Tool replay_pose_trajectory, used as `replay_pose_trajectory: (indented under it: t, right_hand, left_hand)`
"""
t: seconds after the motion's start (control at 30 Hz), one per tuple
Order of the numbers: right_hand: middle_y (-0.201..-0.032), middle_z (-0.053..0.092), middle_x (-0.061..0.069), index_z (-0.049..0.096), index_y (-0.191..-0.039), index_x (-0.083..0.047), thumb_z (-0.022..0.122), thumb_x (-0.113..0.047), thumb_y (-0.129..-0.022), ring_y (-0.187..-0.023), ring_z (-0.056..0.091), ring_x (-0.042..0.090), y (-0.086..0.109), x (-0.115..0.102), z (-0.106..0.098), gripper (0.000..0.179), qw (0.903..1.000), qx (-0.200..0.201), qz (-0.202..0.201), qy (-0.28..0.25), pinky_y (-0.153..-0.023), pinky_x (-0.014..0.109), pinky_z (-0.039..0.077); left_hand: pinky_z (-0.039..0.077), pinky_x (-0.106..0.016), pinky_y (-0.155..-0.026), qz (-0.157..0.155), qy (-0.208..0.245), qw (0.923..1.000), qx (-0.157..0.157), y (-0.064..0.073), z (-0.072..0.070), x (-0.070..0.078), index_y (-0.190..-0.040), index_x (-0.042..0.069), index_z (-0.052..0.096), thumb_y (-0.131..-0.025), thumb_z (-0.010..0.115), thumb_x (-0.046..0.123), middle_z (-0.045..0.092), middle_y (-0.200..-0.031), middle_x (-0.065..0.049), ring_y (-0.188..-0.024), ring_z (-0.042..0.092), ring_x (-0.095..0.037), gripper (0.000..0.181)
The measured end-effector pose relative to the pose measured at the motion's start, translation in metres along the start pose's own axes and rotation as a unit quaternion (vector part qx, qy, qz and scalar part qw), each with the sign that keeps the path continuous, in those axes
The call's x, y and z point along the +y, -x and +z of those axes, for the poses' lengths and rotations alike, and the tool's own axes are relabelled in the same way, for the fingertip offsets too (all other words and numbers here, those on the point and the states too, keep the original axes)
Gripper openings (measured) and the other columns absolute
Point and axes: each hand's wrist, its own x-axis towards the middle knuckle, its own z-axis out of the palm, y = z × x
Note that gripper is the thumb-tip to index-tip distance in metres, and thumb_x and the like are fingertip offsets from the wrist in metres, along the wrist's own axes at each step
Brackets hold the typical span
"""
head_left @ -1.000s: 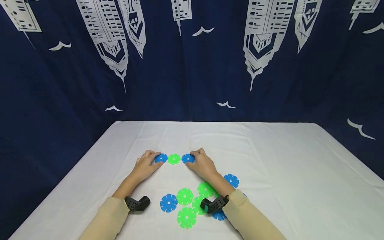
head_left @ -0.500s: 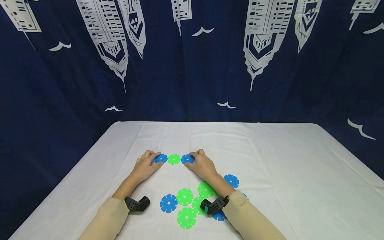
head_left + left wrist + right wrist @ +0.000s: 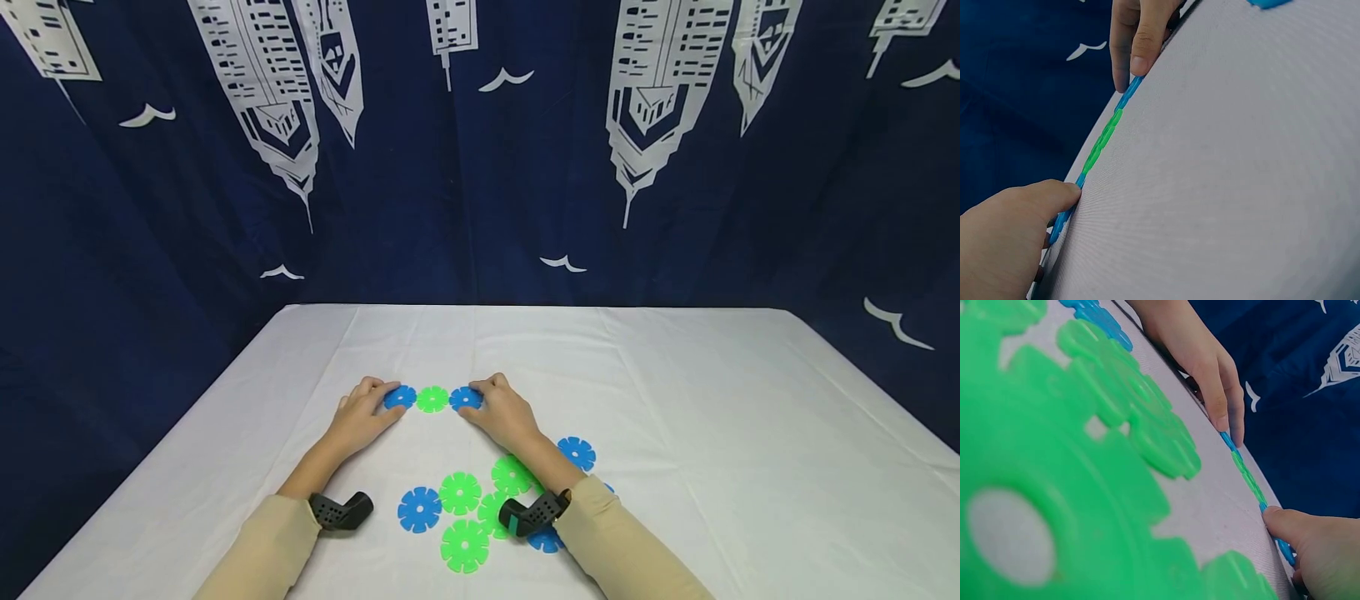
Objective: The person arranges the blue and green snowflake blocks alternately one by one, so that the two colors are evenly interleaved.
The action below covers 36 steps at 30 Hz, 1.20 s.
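Note:
In the head view a row of three notched, flower-shaped plastic discs lies flat on the white table. My left hand [image 3: 362, 421] pinches the left blue disc [image 3: 401, 397] between thumb and fingers. A green disc [image 3: 432, 399] sits in the middle, free of both hands. The right blue disc [image 3: 465, 398] is pinched at its right side by my right hand [image 3: 507, 414]. Edge-on in the left wrist view, the green disc [image 3: 1102, 140] meets or nearly meets both blue ones; whether their notches interlock I cannot tell.
Nearer me lie several loose discs, among them a blue disc [image 3: 420, 510], a green disc [image 3: 464, 547] and another blue disc [image 3: 576, 453]. My right forearm and wrist camera [image 3: 534, 513] cover part of this pile. A dark blue printed curtain [image 3: 480, 183] hangs behind the table.
My right hand has shifted slightly left with its blue disc, narrowing the gap to the green disc. The left hand stays in place.

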Motion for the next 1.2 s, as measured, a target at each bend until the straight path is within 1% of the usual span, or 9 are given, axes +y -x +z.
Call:
replay_pose_trajectory:
  t: [0.2, 0.53, 0.7, 0.87, 1.0, 1.07, 1.2]
  right_hand:
    - [-0.104, 0.052, 0.009, 0.057, -0.122, -0.008, 0.064, -0.037, -0.081, -0.083, 0.056, 0.017, -0.001, 0.001, 0.0, 0.051, 1.0, 0.0, 0.001, 0.005, -0.068, 0.031, 0.047]
    - [-0.107, 0.052, 0.009, 0.057, -0.122, -0.008, 0.064, -0.037, -0.082, -0.087, 0.058, 0.018, -0.001, 0.001, 0.001, 0.051, 1.0, -0.002, -0.002, 0.001, -0.072, 0.033, 0.048]
    - [-0.107, 0.052, 0.009, 0.056, -0.123, -0.008, 0.063, -0.038, -0.082, -0.084, 0.056, 0.017, -0.002, 0.003, 0.001, 0.051, 1.0, -0.005, 0.0, 0.001, -0.073, 0.033, 0.047]
    - [-0.106, 0.051, 0.009, 0.055, -0.124, -0.008, 0.062, -0.036, -0.083, -0.082, 0.055, 0.016, -0.002, 0.002, -0.001, 0.05, 0.9998, -0.008, 0.002, -0.018, -0.072, 0.033, 0.047]
    - [-0.102, 0.053, 0.008, 0.056, -0.123, -0.007, 0.061, -0.033, -0.084, -0.087, 0.056, 0.018, -0.003, -0.001, -0.007, 0.046, 0.999, -0.009, 0.003, -0.045, -0.076, 0.035, 0.047]
    - [-0.1, 0.055, 0.007, 0.056, -0.122, -0.008, 0.06, -0.032, -0.085, -0.087, 0.055, 0.018, -0.004, -0.002, -0.01, 0.044, 0.9983, -0.009, 0.003, -0.057, -0.076, 0.034, 0.047]
    - [-0.099, 0.056, 0.006, 0.057, -0.121, -0.01, 0.059, -0.029, -0.086, -0.078, 0.051, 0.015, -0.006, -0.006, -0.022, 0.041, 0.9968, -0.015, -0.003, -0.078, -0.067, 0.028, 0.043]
  left_hand:
    - [0.031, -0.044, -0.086, 0.0, 0.001, 1.0, -0.003, 0.0, -0.001, 0.002, -0.129, 0.006, 0.049, -0.086, 0.057, 0.033, 0.046, -0.122, -0.015, -0.113, 0.044, -0.03, 0.051]
    - [0.03, -0.046, -0.088, -0.004, 0.003, 1.0, -0.006, 0.0, -0.001, 0.002, -0.13, 0.006, 0.048, -0.086, 0.057, 0.033, 0.045, -0.123, -0.016, -0.113, 0.044, -0.032, 0.052]
    - [0.03, -0.046, -0.089, -0.009, 0.007, 0.9999, -0.006, -0.001, 0.0, 0.003, -0.13, 0.006, 0.048, -0.086, 0.057, 0.033, 0.045, -0.123, -0.016, -0.113, 0.044, -0.032, 0.052]
    - [0.03, -0.045, -0.087, -0.007, 0.006, 1.0, -0.003, 0.001, 0.0, 0.003, -0.129, 0.006, 0.049, -0.086, 0.057, 0.034, 0.045, -0.123, -0.016, -0.112, 0.044, -0.032, 0.052]
    - [0.03, -0.045, -0.087, -0.004, 0.004, 1.0, 0.0, 0.002, -0.001, 0.003, -0.129, 0.005, 0.049, -0.086, 0.057, 0.034, 0.046, -0.122, -0.016, -0.111, 0.045, -0.033, 0.052]
    - [0.03, -0.046, -0.088, -0.007, 0.005, 1.0, 0.0, 0.002, -0.001, 0.003, -0.129, 0.006, 0.049, -0.085, 0.057, 0.034, 0.046, -0.122, -0.016, -0.111, 0.045, -0.033, 0.052]
    - [0.029, -0.046, -0.089, -0.012, 0.008, 0.9999, -0.004, 0.002, 0.0, 0.004, -0.129, 0.006, 0.049, -0.086, 0.057, 0.032, 0.045, -0.123, -0.016, -0.112, 0.044, -0.032, 0.051]
